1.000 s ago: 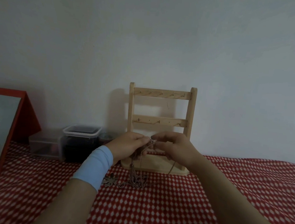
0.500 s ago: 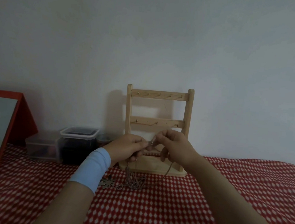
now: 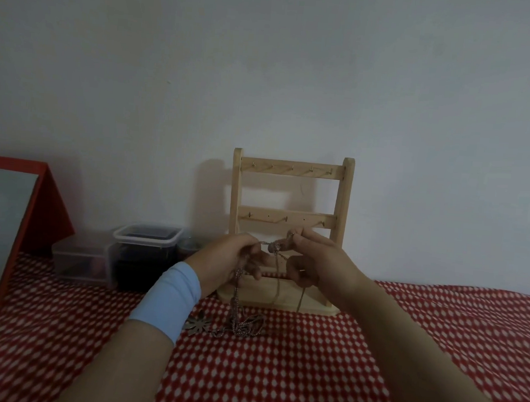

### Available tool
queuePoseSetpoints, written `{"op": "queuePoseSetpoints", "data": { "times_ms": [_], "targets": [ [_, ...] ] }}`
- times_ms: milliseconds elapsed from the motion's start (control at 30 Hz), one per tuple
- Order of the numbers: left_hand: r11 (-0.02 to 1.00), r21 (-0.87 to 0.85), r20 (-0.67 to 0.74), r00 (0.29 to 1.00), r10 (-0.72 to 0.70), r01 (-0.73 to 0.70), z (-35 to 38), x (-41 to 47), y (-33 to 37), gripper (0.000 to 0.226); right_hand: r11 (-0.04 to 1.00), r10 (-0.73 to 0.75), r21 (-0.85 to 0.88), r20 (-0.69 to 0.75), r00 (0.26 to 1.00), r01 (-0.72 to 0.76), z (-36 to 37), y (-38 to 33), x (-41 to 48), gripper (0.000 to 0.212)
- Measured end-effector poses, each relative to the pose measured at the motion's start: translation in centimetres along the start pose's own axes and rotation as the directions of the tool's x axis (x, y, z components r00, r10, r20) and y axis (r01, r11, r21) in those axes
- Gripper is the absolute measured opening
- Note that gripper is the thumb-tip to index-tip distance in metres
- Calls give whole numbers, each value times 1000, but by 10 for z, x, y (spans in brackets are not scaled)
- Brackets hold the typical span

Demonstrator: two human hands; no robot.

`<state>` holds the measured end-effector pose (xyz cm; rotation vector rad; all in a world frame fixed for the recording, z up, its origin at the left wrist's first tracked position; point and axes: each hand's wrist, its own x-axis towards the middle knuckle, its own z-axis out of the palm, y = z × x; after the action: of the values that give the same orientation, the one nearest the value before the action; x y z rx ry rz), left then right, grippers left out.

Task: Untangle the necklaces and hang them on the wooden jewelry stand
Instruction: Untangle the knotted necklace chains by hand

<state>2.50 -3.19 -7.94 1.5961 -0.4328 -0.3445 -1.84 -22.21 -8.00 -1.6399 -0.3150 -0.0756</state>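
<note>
Since a second ago the hands have drawn slightly apart: a short run of chain now shows taut between them, where earlier the fingertips met. Judgement: one strand is being teased free; nothing hangs yet.

Left hand [image 3: 230, 258] pinches the necklaces [image 3: 244, 324], thin metal chains that drop to a loose heap with a flower-shaped pendant [image 3: 198, 324] on the red-and-white checked cloth [image 3: 306, 378]. Right hand [image 3: 313, 261] pinches the chain's other end near the clasp.

Wooden stand [image 3: 291, 171], just behind the hands: pale, smooth, two rails of small metal hooks, all bare. Left of it, clear lidded plastic boxes [image 3: 146, 239].
</note>
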Motion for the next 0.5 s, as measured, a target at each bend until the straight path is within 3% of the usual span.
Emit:
{"op": "queuePoseSetpoints", "data": {
  "times_ms": [67,133,233,333,500],
  "targets": [
    [997,68,2,1000,22,-22,1,0,0,23,1000,-16,-20,-4,1000,16,3,0,0,18],
    [969,242,-27,998,56,-48,2,0,0,17,998,-42,-53,0,999,42,5,-1,0,19],
    [918,379,-33,989,141,-118,6,0,-4,31,995,-68,-74,-20,998,66,7,-4,-1,19],
    [916,332,-76,961,265,-227,12,-1,-3,15,996,-66,-70,-102,993,59,8,-5,2,20],
    [922,293,-92,953,290,-253,9,-3,0,6,997,-48,-72,-210,977,33,3,-4,4,14]
  ]
}}
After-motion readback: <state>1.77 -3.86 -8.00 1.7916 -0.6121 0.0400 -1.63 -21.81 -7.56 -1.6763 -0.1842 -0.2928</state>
